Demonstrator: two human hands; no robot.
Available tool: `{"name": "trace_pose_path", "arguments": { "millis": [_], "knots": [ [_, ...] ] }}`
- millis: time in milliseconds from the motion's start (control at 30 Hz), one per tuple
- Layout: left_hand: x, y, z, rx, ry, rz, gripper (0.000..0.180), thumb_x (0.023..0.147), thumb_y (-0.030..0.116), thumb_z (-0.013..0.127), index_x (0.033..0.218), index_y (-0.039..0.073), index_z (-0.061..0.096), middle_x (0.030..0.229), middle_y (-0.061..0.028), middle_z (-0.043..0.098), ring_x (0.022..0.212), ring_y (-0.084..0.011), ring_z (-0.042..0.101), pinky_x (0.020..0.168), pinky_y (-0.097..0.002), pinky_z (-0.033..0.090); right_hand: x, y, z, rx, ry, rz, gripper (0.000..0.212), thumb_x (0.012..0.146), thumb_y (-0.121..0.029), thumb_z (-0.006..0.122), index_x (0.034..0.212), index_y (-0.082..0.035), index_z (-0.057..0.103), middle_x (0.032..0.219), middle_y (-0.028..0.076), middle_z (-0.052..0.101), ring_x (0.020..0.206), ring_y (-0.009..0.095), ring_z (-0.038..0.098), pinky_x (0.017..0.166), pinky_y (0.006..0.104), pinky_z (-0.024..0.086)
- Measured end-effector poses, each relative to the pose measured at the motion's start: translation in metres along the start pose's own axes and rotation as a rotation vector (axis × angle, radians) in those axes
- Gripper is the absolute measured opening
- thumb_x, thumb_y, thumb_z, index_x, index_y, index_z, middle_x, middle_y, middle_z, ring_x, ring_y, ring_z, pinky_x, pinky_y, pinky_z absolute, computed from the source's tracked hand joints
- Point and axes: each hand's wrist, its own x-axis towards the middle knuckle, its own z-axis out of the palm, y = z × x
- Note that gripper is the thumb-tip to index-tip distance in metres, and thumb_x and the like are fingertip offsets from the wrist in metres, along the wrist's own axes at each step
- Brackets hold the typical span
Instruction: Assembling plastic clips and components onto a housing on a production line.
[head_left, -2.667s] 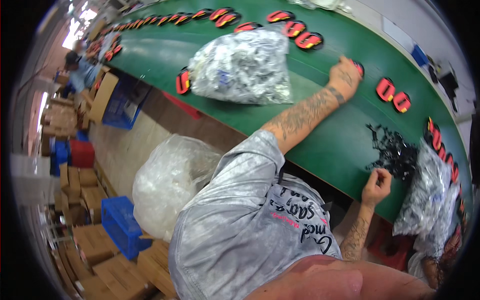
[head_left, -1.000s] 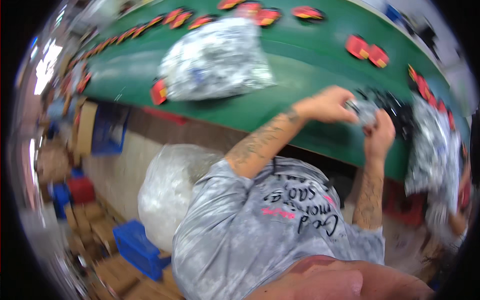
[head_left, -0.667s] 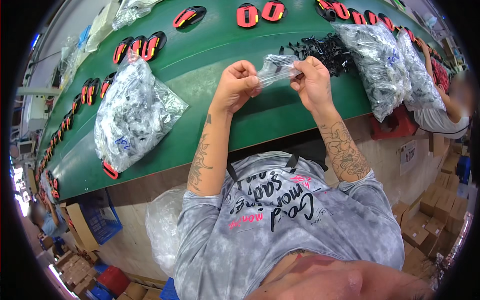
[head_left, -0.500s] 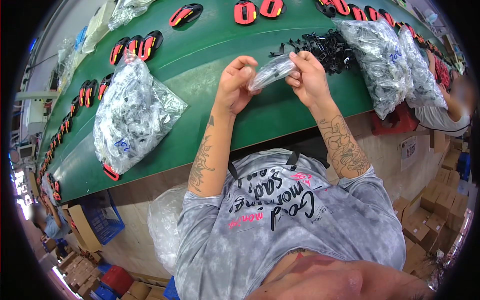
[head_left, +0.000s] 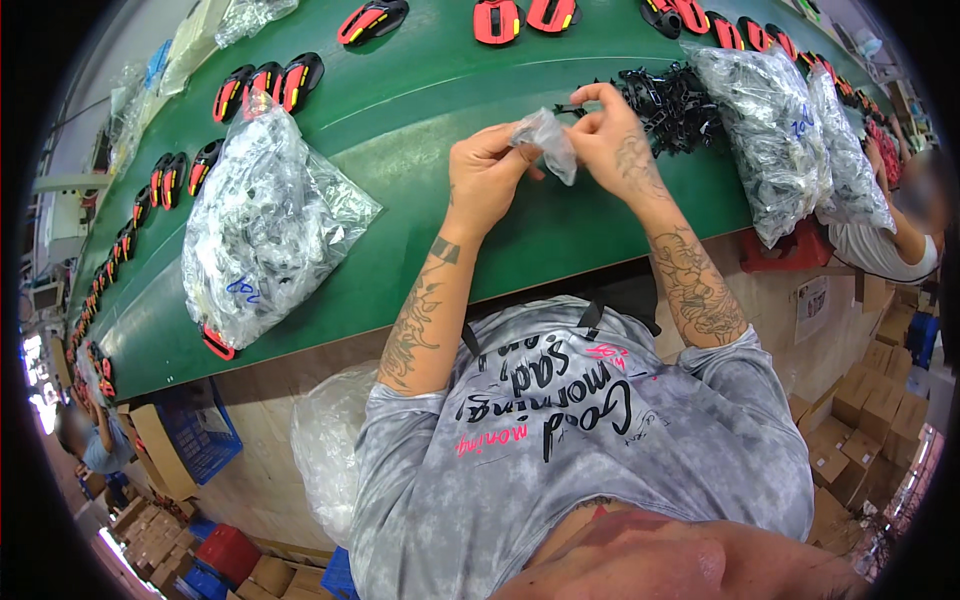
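Observation:
My left hand (head_left: 492, 165) is closed, pinching a small crumpled clear plastic bag (head_left: 553, 140) between thumb and fingers above the green table. The bag is bunched up, its lower end hanging beside my right hand (head_left: 608, 140). That hand has its fingers curled, index finger raised and bent toward the bag. Whatever lies between its fingers is hidden; a dark bit shows by the fingertips, but I cannot tell whether it is held or lies behind. Just beyond my right hand is a heap of small black plastic clips (head_left: 672, 110).
A large clear bag of parts (head_left: 255, 235) stands on the green table (head_left: 420, 200) at left. Another full bag (head_left: 765, 135) leans at the right edge. Red-and-black shell-shaped parts (head_left: 372, 22) line the far side. A person (head_left: 905, 220) works at far right.
The small bag was stretched lengthwise between both hands; now it is crumpled in my left hand. My left hand has shifted right, and my right hand has turned with its index finger lifted.

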Motion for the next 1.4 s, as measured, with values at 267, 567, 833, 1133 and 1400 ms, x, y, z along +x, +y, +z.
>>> {"name": "trace_pose_path", "arguments": {
  "millis": [267, 567, 833, 1133, 1400],
  "knots": [
    [-0.003, 0.011, 0.003, 0.176, 0.048, -0.067, 0.016, 0.093, 0.007, 0.076, 0.106, -0.003, 0.079, 0.081, -0.0017, 0.067, 0.063, -0.0066, 0.058, 0.051, -0.0225, 0.044, -0.036, -0.051, -0.03, -0.285, -0.102, -0.37, 0.028, 0.09, -0.02, 0.075, 0.108, 0.001, 0.071, 0.095, 0.015, 0.074, 0.082, 0.02, 0.07, 0.076, 0.0325, 0.056],
    [-0.001, -0.002, -0.001, 0.073, 0.138, -0.044, 0.02, 0.1, 0.013, 0.072, 0.107, -0.004, 0.078, 0.08, -0.0015, 0.064, 0.061, -0.0066, 0.052, 0.052, -0.0235, 0.042, -0.056, -0.062, -0.038, -0.321, 0.32, -0.514, 0.013, 0.088, -0.013, 0.07, 0.097, -0.004, 0.072, 0.086, 0.01, 0.062, 0.075, 0.021, 0.064, 0.068, 0.0348, 0.052],
    [-0.006, 0.004, 0.009, 0.098, -0.006, -0.02, 0.019, 0.1, 0.012, 0.07, 0.102, -0.005, 0.077, 0.085, -0.0045, 0.067, 0.057, -0.0073, 0.055, 0.048, -0.0233, 0.042, -0.045, -0.033, -0.019, -0.296, -0.046, -0.301, 0.033, 0.089, -0.031, 0.073, 0.1, 0.0, 0.075, 0.089, 0.015, 0.069, 0.078, 0.03, 0.067, 0.072, 0.0393, 0.054],
    [-0.005, -0.008, 0.01, 0.276, 0.078, 0.162, 0.018, 0.1, 0.01, 0.069, 0.094, -0.006, 0.074, 0.084, -0.0045, 0.065, 0.066, -0.0071, 0.057, 0.057, -0.0233, 0.046, -0.041, -0.02, -0.025, -0.311, 0.065, -0.151, 0.026, 0.09, -0.023, 0.064, 0.087, 0.001, 0.073, 0.079, 0.018, 0.071, 0.073, 0.034, 0.071, 0.071, 0.0413, 0.055],
    [-0.01, -0.014, 0.023, 0.236, 0.112, 0.045, 0.014, 0.098, 0.01, 0.072, 0.092, -0.002, 0.068, 0.079, 0.0012, 0.062, 0.073, -0.0059, 0.056, 0.064, -0.0227, 0.046, -0.045, -0.007, -0.017, -0.395, 0.118, -0.342, 0.025, 0.082, -0.02, 0.068, 0.069, 0.001, 0.06, 0.068, 0.019, 0.063, 0.066, 0.038, 0.065, 0.065, 0.0447, 0.052]
  ]
}}
